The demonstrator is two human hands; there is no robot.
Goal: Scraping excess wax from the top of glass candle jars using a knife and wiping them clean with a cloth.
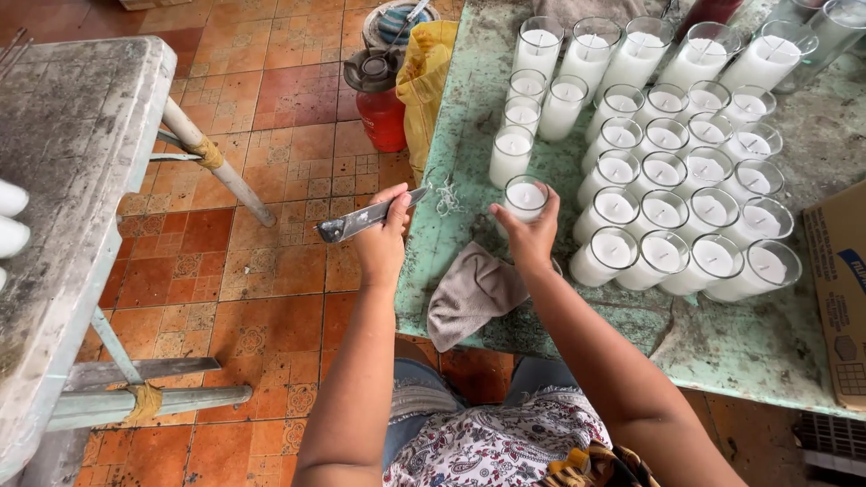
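We are at the wick-trimming step, by our reading: our right hand grips one glass candle near the worktop's left edge, fingers wrapped around its sides. Our left hand is closed in a fist on a utility knife, its tip pointing toward that candle, just short of it. Wick clippings lie between them. Next, we judge, the blade must meet the wick squarely while the glass is steadied.
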